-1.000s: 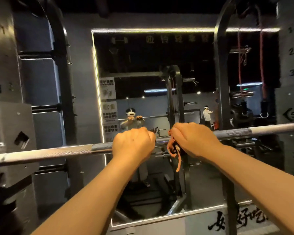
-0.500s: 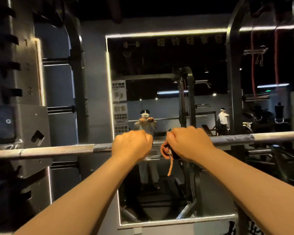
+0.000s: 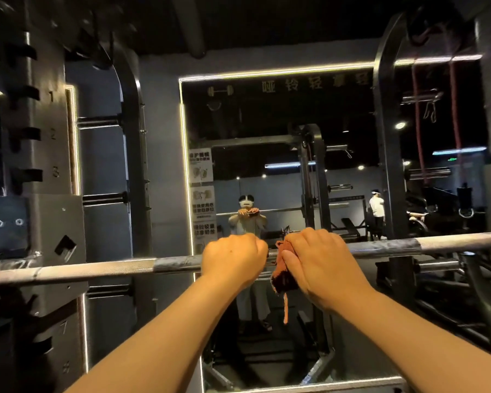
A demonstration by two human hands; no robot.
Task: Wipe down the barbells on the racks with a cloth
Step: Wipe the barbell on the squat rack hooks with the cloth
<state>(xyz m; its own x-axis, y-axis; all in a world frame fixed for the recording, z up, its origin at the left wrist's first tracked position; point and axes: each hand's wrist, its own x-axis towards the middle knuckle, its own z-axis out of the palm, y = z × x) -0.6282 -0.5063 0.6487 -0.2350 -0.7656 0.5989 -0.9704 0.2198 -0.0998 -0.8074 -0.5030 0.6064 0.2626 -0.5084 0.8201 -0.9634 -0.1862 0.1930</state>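
A long steel barbell [image 3: 102, 268] runs across the view at chest height, resting on the rack. My left hand [image 3: 234, 258] grips the bar near its middle, fingers curled over it. Right beside it, my right hand [image 3: 322, 260] grips an orange-brown cloth [image 3: 282, 275] wrapped round the bar. A loose strip of the cloth hangs down below the bar. The two hands are almost touching.
The rack's left upright [image 3: 44, 165] with numbered slots holds the bar's left end. A right upright [image 3: 387, 143] stands behind the bar. A lit-edged wall mirror [image 3: 267, 137] faces me and reflects me and another person [image 3: 377, 207]. Red straps [image 3: 455, 109] hang at the upper right.
The view has shifted so the rack's left upright and ceiling show more. Both hands stay gripped on the bar, with the cloth bunched more under my right hand.
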